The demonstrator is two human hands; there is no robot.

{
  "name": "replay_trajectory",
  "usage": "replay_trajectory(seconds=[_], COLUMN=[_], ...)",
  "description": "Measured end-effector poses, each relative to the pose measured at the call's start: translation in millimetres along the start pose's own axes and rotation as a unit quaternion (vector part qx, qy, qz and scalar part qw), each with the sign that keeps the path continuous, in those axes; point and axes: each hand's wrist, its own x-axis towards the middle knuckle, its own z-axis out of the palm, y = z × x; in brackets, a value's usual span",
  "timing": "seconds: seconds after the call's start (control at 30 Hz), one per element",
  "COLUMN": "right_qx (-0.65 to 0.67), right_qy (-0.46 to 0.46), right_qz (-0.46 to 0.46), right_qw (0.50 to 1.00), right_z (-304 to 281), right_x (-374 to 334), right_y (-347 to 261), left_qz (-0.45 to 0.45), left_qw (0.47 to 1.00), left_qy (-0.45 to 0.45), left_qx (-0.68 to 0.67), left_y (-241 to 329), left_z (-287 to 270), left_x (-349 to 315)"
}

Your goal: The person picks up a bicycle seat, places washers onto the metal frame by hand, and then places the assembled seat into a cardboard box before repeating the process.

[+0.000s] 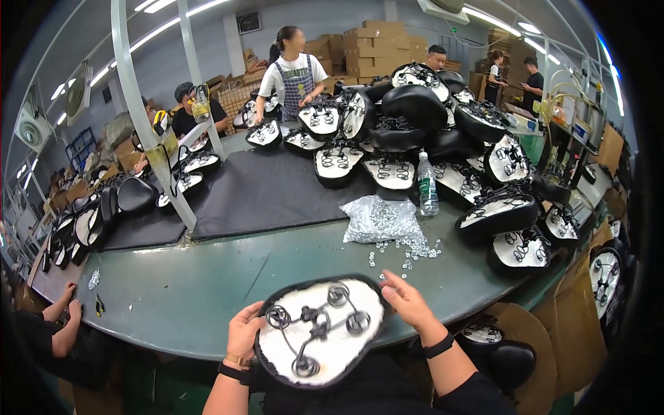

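A wide black saddle is tilted bottom-up in front of me at the table's near edge. Its white underside carries a black metal frame with coil springs and a clamp in the middle. My left hand grips the saddle's left rim, thumb on the edge, the other fingers partly hidden behind it. At the saddle's upper right edge is my right hand, its fingers stretched and apart; whether they touch the rim is hard to tell. Beyond the saddle, loose metal nuts are scattered beside a clear plastic bag full of them.
A water bottle stands by the bag. Behind it rises a large heap of saddles. A black mat covers the far part of the green table. Left are a metal post, pliers and co-workers. Cardboard stands right.
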Motion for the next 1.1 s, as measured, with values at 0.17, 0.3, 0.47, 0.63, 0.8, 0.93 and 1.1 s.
replay_trajectory(seconds=[0.17, 0.3, 0.47, 0.63, 0.8, 0.93, 1.1], right_qx=[-0.022, 0.187, 0.338, 0.262, -0.132, -0.129, -0.434], right_qy=[-0.243, -0.157, 0.028, 0.051, 0.023, -0.033, 0.130], right_qz=[0.000, 0.104, 0.045, 0.050, -0.147, -0.048, -0.174], right_qw=[0.970, 0.964, 0.940, 0.962, 0.980, 0.990, 0.874], right_z=[-4, 19, 46, 91, 83, 40, -10], right_x=[-15, -46, -56, -54, -53, -56, -16], right_y=[9, 22, 36, 41, 85, 38, 43], left_qz=[-0.022, 0.048, 0.234, 0.414, 0.335, 0.347, 0.390], left_qw=[0.991, 0.964, 0.952, 0.813, 0.770, 0.780, 0.746], left_qy=[-0.110, -0.156, -0.023, -0.059, -0.115, -0.104, -0.124], left_qx=[0.066, 0.208, 0.196, 0.405, 0.530, 0.510, 0.526], left_y=[35, 69, 94, 34, -41, -54, -38], left_z=[8, 28, 57, 100, 105, 84, 77], left_x=[1, 25, 21, -47, -73, -74, -63])
